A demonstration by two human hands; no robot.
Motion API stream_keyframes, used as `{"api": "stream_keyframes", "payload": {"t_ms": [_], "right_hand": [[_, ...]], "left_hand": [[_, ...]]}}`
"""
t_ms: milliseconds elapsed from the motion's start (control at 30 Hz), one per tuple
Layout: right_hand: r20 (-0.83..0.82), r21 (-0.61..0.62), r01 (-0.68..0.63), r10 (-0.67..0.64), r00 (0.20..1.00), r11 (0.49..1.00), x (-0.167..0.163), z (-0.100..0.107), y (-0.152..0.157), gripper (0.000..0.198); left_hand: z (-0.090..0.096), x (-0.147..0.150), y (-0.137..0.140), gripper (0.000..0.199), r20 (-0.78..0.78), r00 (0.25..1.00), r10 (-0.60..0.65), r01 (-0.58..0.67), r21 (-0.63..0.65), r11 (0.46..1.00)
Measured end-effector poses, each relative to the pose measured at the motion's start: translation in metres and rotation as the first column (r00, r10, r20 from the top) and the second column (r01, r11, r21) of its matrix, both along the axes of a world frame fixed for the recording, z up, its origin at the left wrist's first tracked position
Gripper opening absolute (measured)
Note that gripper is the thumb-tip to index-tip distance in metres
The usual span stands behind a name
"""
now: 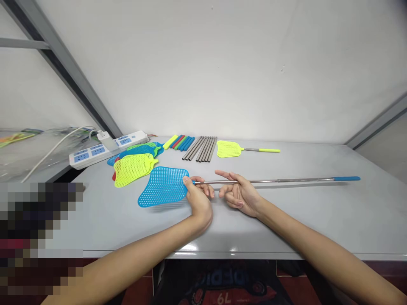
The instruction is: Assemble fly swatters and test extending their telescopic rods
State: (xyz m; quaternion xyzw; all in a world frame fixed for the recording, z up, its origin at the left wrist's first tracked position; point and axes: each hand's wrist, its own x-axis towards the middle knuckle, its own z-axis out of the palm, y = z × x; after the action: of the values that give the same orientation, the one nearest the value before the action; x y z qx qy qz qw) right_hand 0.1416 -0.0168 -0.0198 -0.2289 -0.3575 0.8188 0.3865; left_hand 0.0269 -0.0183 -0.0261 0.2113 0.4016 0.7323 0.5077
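Note:
My left hand (pixel 199 197) is closed on the neck of a blue fly swatter (pixel 165 186), thumb on top where the perforated head meets the rod. The swatter's thin metal telescopic rod (pixel 292 180) stretches far to the right, ending in a blue grip (pixel 346 178). My right hand (pixel 238 192) is at the rod just right of my left hand, fingers apart and partly curled, one finger stretched out to the left. The rod passes by these fingers; whether they touch it I cannot tell.
Yellow swatter heads (pixel 132 169) lie overlapping blue ones (pixel 144 149) at left. Coloured grips (pixel 182 143) and several metal tubes (pixel 206 149) lie behind. A yellow fly swatter (pixel 229 149) rests at the back. A power strip (pixel 92 154) with a white cable stands at the table's left.

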Motion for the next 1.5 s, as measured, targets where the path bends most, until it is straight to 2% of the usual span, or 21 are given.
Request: {"api": "stream_keyframes", "payload": {"t_ms": [433, 667, 833, 1067, 1300, 1500], "right_hand": [[0.063, 0.042, -0.013, 0.010, 0.998, 0.999, -0.006, 0.005, -0.004, 0.045], [0.122, 0.094, -0.029, 0.018, 0.992, 0.995, -0.013, 0.008, -0.009, 0.047], [0.116, 0.113, -0.049, 0.036, 0.993, 0.992, -0.015, 0.007, -0.009, 0.048], [0.136, 0.116, -0.070, 0.054, 0.989, 0.991, -0.017, 0.007, -0.009, 0.048], [0.157, 0.119, -0.051, 0.032, 0.987, 0.992, -0.020, 0.007, -0.009, 0.050], [0.166, 0.095, -0.058, 0.042, 0.985, 0.994, -0.017, 0.009, -0.008, 0.053]], "left_hand": [[0.007, 0.004, -0.009, 0.037, 0.058, 0.997, -0.045, 0.043, 0.034, 0.998], [0.008, 0.005, -0.011, 0.040, 0.025, 0.998, -0.064, 0.066, -0.064, 0.996], [0.008, 0.004, -0.012, 0.048, 0.015, 0.992, -0.129, 0.130, -0.151, 0.980], [0.009, 0.006, -0.013, 0.045, -0.035, 0.996, -0.085, 0.079, -0.156, 0.985], [0.005, 0.008, -0.015, 0.046, -0.080, 0.992, -0.100, 0.084, -0.186, 0.979], [0.010, 0.003, -0.005, 0.049, -0.018, 0.977, -0.212, 0.202, -0.235, 0.951]]}}
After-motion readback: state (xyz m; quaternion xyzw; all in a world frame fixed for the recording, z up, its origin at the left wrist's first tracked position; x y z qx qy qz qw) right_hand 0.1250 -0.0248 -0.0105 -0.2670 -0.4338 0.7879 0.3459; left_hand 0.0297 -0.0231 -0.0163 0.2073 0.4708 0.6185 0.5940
